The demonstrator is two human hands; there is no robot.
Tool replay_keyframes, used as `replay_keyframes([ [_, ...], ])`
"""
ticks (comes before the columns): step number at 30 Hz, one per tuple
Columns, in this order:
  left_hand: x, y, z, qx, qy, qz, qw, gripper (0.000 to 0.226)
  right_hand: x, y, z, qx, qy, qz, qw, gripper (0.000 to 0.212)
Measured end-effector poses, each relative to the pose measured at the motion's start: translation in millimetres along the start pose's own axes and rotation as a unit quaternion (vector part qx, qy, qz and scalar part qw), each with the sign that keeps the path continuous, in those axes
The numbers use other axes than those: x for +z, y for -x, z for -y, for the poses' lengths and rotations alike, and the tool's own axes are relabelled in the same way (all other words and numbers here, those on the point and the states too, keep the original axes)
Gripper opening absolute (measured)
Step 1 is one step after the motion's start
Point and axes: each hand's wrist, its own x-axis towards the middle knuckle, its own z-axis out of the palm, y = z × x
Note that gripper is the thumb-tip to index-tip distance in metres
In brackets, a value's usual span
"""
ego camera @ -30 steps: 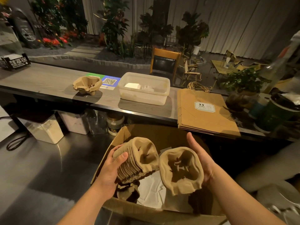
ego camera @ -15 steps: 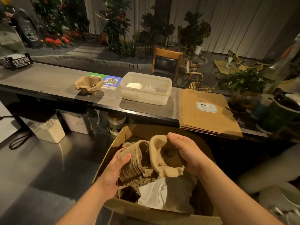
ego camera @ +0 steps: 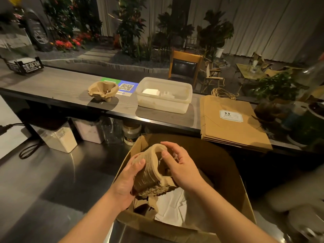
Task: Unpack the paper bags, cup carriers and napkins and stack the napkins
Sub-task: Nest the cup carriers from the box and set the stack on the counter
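— While the open cardboard box [ego camera: 226, 174] sits on the steel worktop [ego camera: 43, 186] in the head view, what do the hands hold above it?

— Both hold one nested stack of cup carriers [ego camera: 151, 171] over the box's left half. The left hand [ego camera: 125, 179] grips the stack's ribbed side, thumb curled across the edges. The right hand [ego camera: 180, 165] has its fingers curled over the stack's top rim, fingertips pressing inside the topmost cup well.

— And inside the box?

— White napkins [ego camera: 172, 206] lie on the box bottom below the stack, with more brown pulp pieces at the box's near left corner.

— What lies beyond the box?

— A wooden counter [ego camera: 57, 86] runs behind the box. Straight behind the box stands a translucent plastic tub [ego camera: 164, 94] with something white in it. Behind the box to the left, a single cup carrier [ego camera: 103, 91] rests on the counter, just beside a QR code sign [ego camera: 126, 86]. Behind the box to the right lies a flat stack of paper bags [ego camera: 231, 123] with a white label, its twine handles pointing away from the box.
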Motion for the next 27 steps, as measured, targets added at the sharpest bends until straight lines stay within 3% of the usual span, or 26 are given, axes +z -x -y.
replay_keyframes([
  [2,-4.8,0.1,-8.1,0.005,-0.003,0.008,1.0,0.101,4.8,-5.7,5.0,-0.01,0.016,0.009,1.0,0.025],
  [5,-15.8,0.2,-22.2,0.015,-0.006,-0.007,1.0,0.106,7.5,-14.0,6.2,0.0,-0.058,0.004,0.998,0.034],
  [8,-29.8,-0.3,-33.8,0.019,0.022,-0.042,0.999,0.107,2.2,-25.9,4.0,0.107,-0.153,-0.06,0.981,0.029],
  [12,-42.9,0.2,-49.3,0.012,0.065,-0.087,0.994,0.056,-0.7,-46.2,-35.3,0.268,-0.138,-0.117,0.946,0.027],
  [16,-46.2,1.0,-61.6,-0.01,0.076,-0.113,0.991,0.059,10.9,-57.3,-76.4,0.335,-0.091,-0.106,0.932,0.034],
  [20,-47.6,0.4,-64.8,-0.016,0.081,-0.149,0.985,0.058,28.9,-68.2,-98.3,0.362,-0.091,-0.07,0.925,0.067],
  [23,-48.4,0.8,-64.2,-0.029,0.081,-0.163,0.983,0.058,41.2,-81.6,-113.6,0.362,-0.081,-0.061,0.927,0.069],
  [27,-51.4,1.8,-64.0,-0.036,0.094,-0.169,0.98,0.061,51.4,-98.6,-126.9,0.374,-0.097,-0.045,0.921,0.096],
])
